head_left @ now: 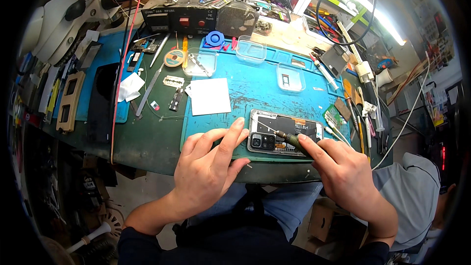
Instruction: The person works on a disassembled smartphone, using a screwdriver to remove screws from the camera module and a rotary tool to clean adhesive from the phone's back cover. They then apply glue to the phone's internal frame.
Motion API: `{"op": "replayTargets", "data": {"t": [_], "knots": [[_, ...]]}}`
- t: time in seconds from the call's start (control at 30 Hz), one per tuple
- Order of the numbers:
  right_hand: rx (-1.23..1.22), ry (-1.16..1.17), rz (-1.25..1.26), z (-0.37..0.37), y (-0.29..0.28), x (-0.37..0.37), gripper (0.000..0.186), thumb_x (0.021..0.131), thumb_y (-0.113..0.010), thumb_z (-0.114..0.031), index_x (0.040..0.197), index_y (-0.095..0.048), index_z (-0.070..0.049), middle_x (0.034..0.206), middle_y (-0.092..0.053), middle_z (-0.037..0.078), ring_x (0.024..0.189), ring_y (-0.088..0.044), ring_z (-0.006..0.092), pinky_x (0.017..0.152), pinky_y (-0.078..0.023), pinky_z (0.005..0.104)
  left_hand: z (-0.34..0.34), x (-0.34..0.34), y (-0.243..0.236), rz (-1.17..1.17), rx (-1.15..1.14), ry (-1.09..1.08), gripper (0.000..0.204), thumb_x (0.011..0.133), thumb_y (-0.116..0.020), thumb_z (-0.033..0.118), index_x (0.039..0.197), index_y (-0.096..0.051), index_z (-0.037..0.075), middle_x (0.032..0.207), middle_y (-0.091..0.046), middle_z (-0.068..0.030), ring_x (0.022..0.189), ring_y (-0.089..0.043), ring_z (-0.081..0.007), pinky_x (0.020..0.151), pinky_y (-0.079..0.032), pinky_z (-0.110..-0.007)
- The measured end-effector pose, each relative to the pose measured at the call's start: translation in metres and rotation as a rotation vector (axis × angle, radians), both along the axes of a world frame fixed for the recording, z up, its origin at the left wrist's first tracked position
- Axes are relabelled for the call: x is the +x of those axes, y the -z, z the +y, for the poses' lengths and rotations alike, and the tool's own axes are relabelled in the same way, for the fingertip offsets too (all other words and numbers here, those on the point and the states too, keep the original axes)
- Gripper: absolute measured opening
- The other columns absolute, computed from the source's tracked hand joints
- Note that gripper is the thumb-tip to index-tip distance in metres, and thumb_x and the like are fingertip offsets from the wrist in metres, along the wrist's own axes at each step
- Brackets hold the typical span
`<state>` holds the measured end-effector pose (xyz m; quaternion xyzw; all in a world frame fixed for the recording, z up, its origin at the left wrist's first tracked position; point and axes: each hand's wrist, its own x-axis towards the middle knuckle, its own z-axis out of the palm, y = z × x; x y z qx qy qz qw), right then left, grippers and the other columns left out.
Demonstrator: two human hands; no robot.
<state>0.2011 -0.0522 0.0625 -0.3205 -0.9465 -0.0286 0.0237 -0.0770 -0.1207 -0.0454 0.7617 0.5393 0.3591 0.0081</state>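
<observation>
An opened smartphone (pixel 309 130) lies on the blue work mat (pixel 245 86) near the bench's front edge, its inner parts bare. The camera block (pixel 263 141) sits at its left end. My right hand (pixel 343 172) is closed round the dark green handle of a screwdriver (pixel 290 139), index finger along the top. The thin shaft slants up and left over the phone, its tip near the top left corner. My left hand (pixel 208 162) is raised just left of the phone, fingers apart, holding nothing that I can see.
White paper (pixel 210 96) lies left of the phone. Clear plastic boxes (pixel 290 77) stand farther back. Tweezers and brushes (pixel 358 113) crowd the right side. A black smartphone (pixel 104 103) lies at the left, crossed by a red cable (pixel 123 64). Another person's grey sleeve (pixel 409 201) shows at right.
</observation>
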Motion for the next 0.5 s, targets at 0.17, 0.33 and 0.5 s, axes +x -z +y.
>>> {"op": "replayTargets", "data": {"t": [0.17,0.33,0.5], "knots": [[-0.018,-0.003,-0.002,-0.001,0.0,0.001,0.079,0.078,-0.071,0.0,0.156,-0.064,-0.013,0.098,-0.063,0.004,0.081,-0.065,0.022,0.063,-0.055,0.0351,0.0,0.0,-0.001,0.01,-0.005,0.0,0.086,0.089,-0.088,0.019,0.16,-0.046,-0.005,0.137,-0.078,-0.0002,0.117,-0.065,-0.0227,0.101,-0.045,-0.039],[-0.03,-0.008,-0.014,-0.008,-0.004,0.002,0.079,0.078,-0.071,-0.001,0.155,-0.064,-0.014,0.097,-0.062,0.004,0.079,-0.064,0.0215,0.06,-0.054,0.0346,-0.001,0.001,0.0,-0.007,-0.006,-0.003,0.086,0.089,-0.088,0.017,0.161,-0.045,-0.005,0.135,-0.079,-0.0008,0.118,-0.065,-0.0231,0.101,-0.046,-0.039],[-0.015,-0.027,-0.025,-0.016,-0.006,0.004,0.076,0.078,-0.069,-0.004,0.153,-0.066,-0.014,0.095,-0.061,0.004,0.077,-0.063,0.02,0.059,-0.053,0.0334,-0.001,0.001,0.004,-0.042,0.024,-0.02,0.088,0.087,-0.088,0.014,0.161,-0.046,-0.004,0.129,-0.08,-0.0013,0.118,-0.067,-0.0225,0.099,-0.047,-0.039]]}}
